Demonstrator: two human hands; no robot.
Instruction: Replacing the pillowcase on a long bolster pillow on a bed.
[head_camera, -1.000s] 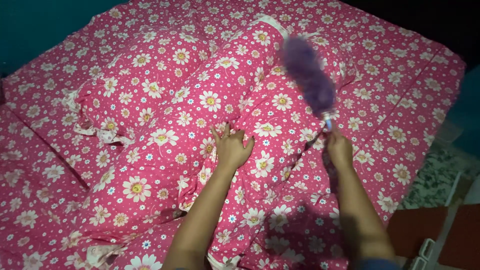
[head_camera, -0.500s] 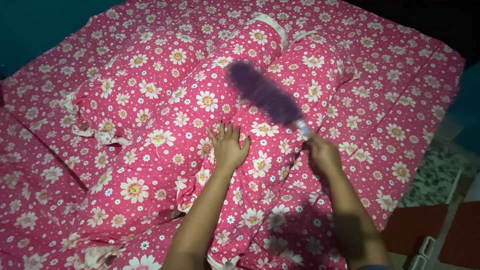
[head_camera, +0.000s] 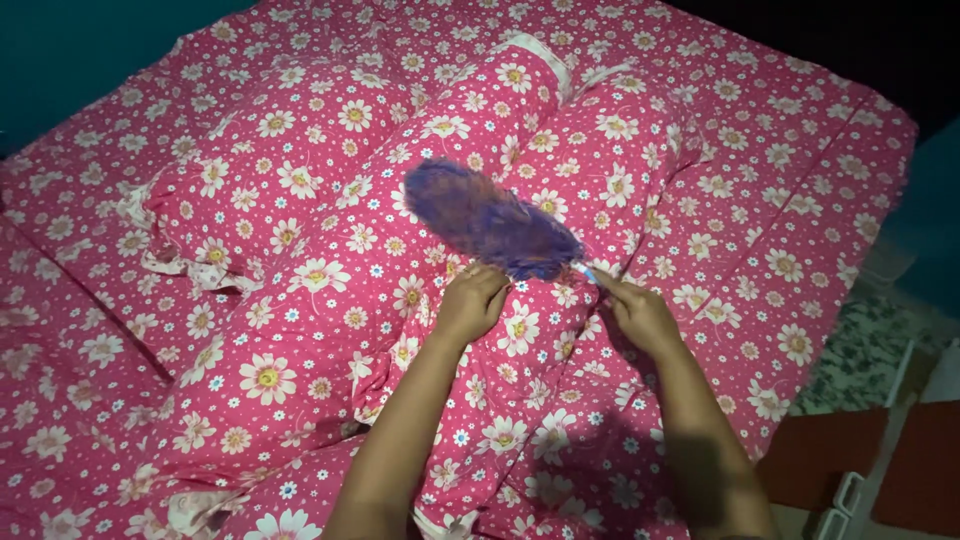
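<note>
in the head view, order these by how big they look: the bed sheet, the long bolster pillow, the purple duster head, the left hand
1. bed sheet
2. bolster pillow
3. duster head
4. left hand, smallest

A fluffy, matt purple duster (head_camera: 490, 220) with a glossy pale plastic handle (head_camera: 588, 272) is noted. Matt printed cloth, creased and soft, covers the bolster pillows (head_camera: 380, 230) and the bed (head_camera: 800, 200).
</note>
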